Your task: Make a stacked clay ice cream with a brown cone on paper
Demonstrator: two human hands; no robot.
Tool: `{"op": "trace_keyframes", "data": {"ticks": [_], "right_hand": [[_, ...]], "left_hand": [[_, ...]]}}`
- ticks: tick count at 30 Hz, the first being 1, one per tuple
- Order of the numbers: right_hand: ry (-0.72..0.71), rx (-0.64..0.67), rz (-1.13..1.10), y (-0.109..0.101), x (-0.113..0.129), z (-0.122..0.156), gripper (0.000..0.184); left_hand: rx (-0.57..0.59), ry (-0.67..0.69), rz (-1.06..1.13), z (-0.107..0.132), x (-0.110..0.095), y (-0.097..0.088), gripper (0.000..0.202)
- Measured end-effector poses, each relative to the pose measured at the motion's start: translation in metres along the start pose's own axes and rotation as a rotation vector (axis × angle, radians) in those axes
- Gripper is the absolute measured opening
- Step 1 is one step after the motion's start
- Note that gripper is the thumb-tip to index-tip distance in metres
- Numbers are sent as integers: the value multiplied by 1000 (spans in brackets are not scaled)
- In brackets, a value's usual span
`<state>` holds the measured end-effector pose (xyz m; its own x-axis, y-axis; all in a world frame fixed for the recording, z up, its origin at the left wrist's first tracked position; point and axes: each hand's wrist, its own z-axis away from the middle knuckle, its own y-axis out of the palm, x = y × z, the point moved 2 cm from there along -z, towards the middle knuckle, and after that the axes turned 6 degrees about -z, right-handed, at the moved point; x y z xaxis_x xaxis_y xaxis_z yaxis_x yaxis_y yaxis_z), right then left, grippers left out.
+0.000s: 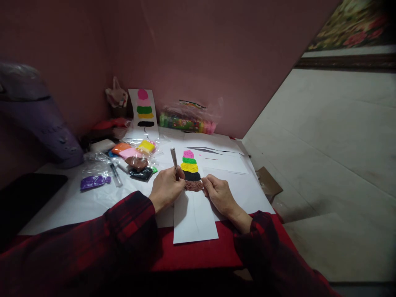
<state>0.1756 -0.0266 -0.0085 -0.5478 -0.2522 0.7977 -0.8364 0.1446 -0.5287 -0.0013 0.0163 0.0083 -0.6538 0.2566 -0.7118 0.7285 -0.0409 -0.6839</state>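
Left hand [167, 187] clenched around pen [174, 160]

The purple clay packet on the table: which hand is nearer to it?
Left. The left hand, holding a pen, is right of the purple packet across bare table; the right hand lies farther right, past the clay picture.

Left hand [167, 187] with pen [174, 161], right hand [216, 192] on clay picture [191, 171].

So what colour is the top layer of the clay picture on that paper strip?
Pink top layer, seen clearly in the head view.
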Motion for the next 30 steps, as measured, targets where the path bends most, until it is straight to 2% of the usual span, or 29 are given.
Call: {"op": "trace_keyframes", "data": {"ticks": [9,18,30], "right_hand": [[-14,5,17,0,1,0,36],[-14,1,30,0,2,0,36],[-17,5,40,0,2,0,36]], "left_hand": [[-13,30,143,-1,3,4,7],[47,68,58,1,1,5,13],[17,53,106,0,3,5,9]]}}
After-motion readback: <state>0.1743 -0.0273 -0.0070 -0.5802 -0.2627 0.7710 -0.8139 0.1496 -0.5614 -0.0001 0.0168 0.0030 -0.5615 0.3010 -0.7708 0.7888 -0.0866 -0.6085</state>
